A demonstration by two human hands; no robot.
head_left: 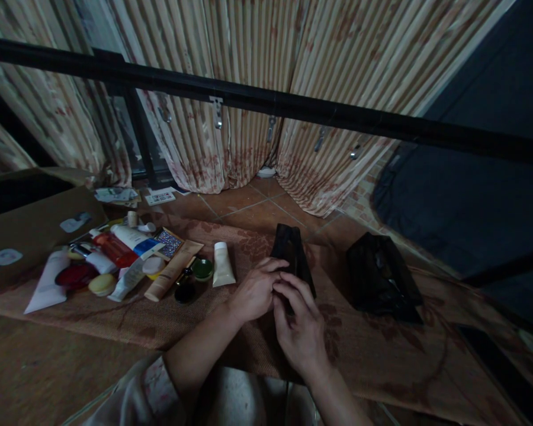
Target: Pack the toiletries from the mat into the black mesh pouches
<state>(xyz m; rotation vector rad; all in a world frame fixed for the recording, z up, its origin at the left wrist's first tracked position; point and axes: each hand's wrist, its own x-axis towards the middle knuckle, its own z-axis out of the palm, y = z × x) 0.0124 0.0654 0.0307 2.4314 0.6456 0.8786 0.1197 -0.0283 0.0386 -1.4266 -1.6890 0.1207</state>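
Observation:
My left hand (256, 291) and my right hand (301, 328) meet over the mat, fingertips pressed together. Whatever they pinch, if anything, is too small or hidden to make out. Directly behind the fingers stands a narrow black bag (288, 235), its lower part covered by my hands. A white-capped cream tube (222, 267) lies left of my left hand. Past it are a small green round jar (202, 269), a dark round compact (185, 293) and a long beige tube (171, 275). A larger black bag (377, 275) sits to the right, apart from both hands.
Several cosmetics, among them a red bottle (118, 249) and a pale pink tube (48, 284), are heaped at the left before a cardboard box (39, 219). A black bar (249, 94) crosses ahead of the curtains (249, 35). A dark flat object (500, 361) lies at right.

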